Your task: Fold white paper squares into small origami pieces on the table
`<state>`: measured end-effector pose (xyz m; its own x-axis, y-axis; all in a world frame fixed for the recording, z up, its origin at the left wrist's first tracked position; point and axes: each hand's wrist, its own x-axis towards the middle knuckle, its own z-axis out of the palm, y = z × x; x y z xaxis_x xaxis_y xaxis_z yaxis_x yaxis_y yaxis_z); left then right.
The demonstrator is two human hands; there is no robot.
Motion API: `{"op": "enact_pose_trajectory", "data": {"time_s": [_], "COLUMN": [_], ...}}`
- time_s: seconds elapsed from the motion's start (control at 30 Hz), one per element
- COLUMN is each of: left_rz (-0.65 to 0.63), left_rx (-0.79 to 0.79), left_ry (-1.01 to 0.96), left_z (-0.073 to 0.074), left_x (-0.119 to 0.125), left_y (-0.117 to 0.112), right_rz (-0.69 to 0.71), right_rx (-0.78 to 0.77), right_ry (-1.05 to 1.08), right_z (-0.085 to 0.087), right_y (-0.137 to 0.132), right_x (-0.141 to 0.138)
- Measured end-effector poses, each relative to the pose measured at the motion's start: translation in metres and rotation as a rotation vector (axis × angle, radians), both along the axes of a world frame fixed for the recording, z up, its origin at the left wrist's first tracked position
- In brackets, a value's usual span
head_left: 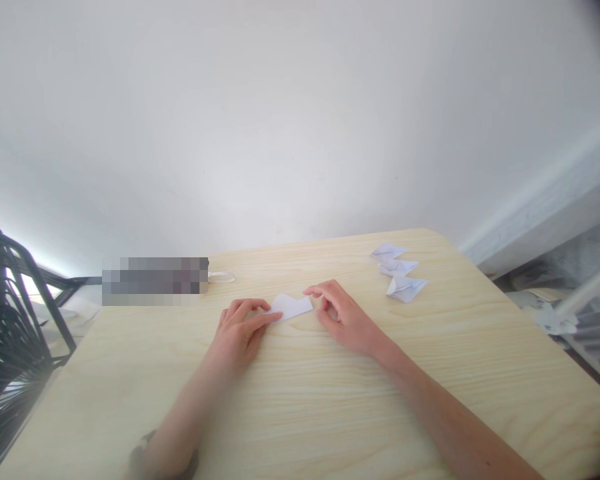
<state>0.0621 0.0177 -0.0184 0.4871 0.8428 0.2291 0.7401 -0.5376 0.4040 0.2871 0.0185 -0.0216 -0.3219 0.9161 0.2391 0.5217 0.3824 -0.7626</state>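
Observation:
A small folded white paper (292,306) lies flat on the light wooden table (300,400). My left hand (240,333) rests on the table with its fingers curled, fingertips pressing the paper's left end. Beside the paper's right edge is my right hand (341,313), fingers bent, with the index fingertip touching the paper's right corner. Neither hand lifts the paper.
Three folded white paper pieces (399,272) lie in a row at the table's far right. A blurred-out object (155,280) with a white loop (222,277) lies at the far left. A black wire chair (10,333) stands left; a white wall rises behind.

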Motion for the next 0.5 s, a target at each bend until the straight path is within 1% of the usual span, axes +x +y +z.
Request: {"op": "enact_pose_trajectory", "data": {"time_s": [0.13,0.23,0.4,0.5], "left_rz": [0.0,-0.019,-0.052,-0.044], "left_rx": [0.036,0.082,0.191,0.231], "left_ry": [0.002,0.0,0.02,0.006], "left_z": [0.0,0.0,-0.001,0.001], "left_x": [0.003,0.004,0.003,0.002], "left_y": [-0.001,0.0,0.001,0.0], "right_rz": [0.027,0.023,-0.017,-0.005], "right_rx": [0.146,0.199,0.239,0.293], "right_ry": [-0.142,-0.223,-0.239,-0.245], "right_z": [0.0,-0.002,-0.004,-0.003], "right_y": [-0.006,-0.006,-0.005,-0.004], "right_x": [-0.01,-0.013,-0.015,-0.019]}}
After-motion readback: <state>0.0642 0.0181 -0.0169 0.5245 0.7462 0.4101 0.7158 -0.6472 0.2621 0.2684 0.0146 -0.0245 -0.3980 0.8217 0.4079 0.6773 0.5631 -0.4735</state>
